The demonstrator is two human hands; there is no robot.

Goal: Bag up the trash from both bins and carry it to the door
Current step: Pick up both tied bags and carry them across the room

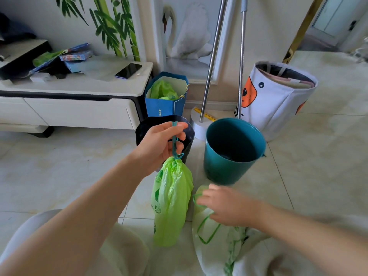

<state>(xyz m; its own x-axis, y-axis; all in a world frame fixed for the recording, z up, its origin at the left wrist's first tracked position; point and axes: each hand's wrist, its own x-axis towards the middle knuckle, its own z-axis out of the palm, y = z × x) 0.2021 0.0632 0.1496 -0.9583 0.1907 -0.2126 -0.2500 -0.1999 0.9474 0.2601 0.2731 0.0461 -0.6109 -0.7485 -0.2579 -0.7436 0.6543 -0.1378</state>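
Head view, starting far left beyond my hands: a white bench [111, 84] carries a phone [128, 70] and some colourful boxes [76, 56]. Just right of it stands a blue paper bag [166, 107] with crumpled green plastic inside. My left hand [159, 145] is raised in front of a black bin [188, 136], whose inside I cannot see, fingers curled round the teal drawstring [175, 140] of a tied green trash bag [171, 202]. That bag hangs straight down from the hand, its bottom near my knees. To the right of the left hand sits a teal bin [235, 152], open-topped, something dark at its bottom that I cannot make out. Below that bin my right hand [227, 206] is blurred, lying on a second, paler bag [217, 236] on the floor with green drawstring loops; whether it grips the loop I cannot tell. Farther right, behind the teal bin, a white fabric basket [278, 104] with an orange-beaked face holds folded cloth.
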